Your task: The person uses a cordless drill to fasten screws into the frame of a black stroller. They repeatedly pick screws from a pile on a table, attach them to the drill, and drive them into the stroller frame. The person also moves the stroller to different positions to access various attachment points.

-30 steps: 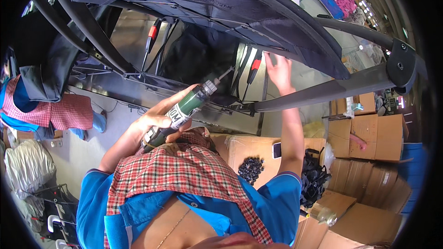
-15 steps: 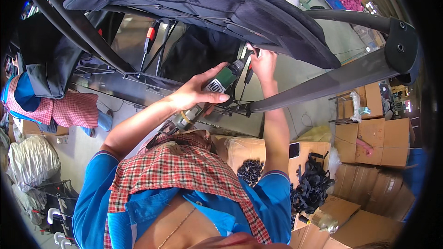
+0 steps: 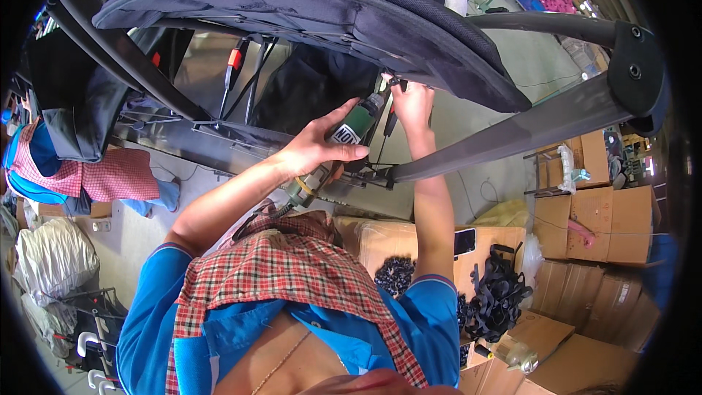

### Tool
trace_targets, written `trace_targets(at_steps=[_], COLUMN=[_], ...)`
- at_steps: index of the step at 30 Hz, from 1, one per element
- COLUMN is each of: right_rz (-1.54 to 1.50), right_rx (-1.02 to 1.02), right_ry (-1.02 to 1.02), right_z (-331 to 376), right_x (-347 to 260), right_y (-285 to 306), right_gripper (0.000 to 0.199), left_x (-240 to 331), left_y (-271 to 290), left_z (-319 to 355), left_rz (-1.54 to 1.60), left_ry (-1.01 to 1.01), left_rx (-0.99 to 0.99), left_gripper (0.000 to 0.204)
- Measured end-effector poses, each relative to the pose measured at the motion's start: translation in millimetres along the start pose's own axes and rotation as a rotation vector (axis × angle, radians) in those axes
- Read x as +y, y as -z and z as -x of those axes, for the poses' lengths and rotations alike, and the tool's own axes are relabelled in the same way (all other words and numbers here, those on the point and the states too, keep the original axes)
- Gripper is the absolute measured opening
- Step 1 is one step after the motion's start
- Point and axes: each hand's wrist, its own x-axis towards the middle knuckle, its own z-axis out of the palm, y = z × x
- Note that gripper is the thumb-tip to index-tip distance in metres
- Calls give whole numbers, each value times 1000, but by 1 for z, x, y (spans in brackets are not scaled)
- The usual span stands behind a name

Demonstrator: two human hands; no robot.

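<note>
My left hand [image 3: 316,148] is wrapped round a green and grey power screwdriver [image 3: 354,126], its nose tilted up and to the right. That nose reaches close to my right hand [image 3: 414,108], whose fingers pinch a small black part [image 3: 395,81] under the lower edge of a padded black fabric panel [image 3: 431,47]. Whether the tool's bit touches the part I cannot tell. Behind both hands is a folding frame, with a thick dark grey tube [image 3: 519,135] passing over my right forearm. Black fabric [image 3: 311,84] hangs inside the frame.
A carton [image 3: 365,238] below my arms holds a pile of small dark parts [image 3: 395,276], a phone [image 3: 464,241] and tangled black straps [image 3: 499,294]. More cartons [image 3: 599,223] stand at right. Another person in a checked apron [image 3: 121,175] is at left.
The panel and frame sit slightly further left in view. My right fingers have shifted a little, showing more of the black part. The screwdriver stays in my left hand, its rear end slightly further right.
</note>
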Motion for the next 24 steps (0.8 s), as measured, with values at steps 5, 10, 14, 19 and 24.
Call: trace_targets(at_steps=[5, 10, 14, 19, 24], right_rz=[-111, -499, -313, -336, -293], right_rx=[-219, -210, -69, -48, 7], right_ry=[-51, -15, 31, 25, 67], right_z=[9, 15, 19, 16, 16], right_x=[5, 21, 27, 19, 20], right_y=[14, 22, 8, 8, 8], right_gripper=[34, 29, 19, 18, 17], left_x=[-7, -14, -21, -21, -22], left_y=[2, -1, -5, -8, -5], left_z=[-3, -4, -7, -10, -13], left_rz=[11, -9, -27, -57, 59], left_ry=[-38, -62, -99, -78, -47], left_rx=[18, 27, 54, 59, 15], left_gripper=[93, 90, 88, 85, 85])
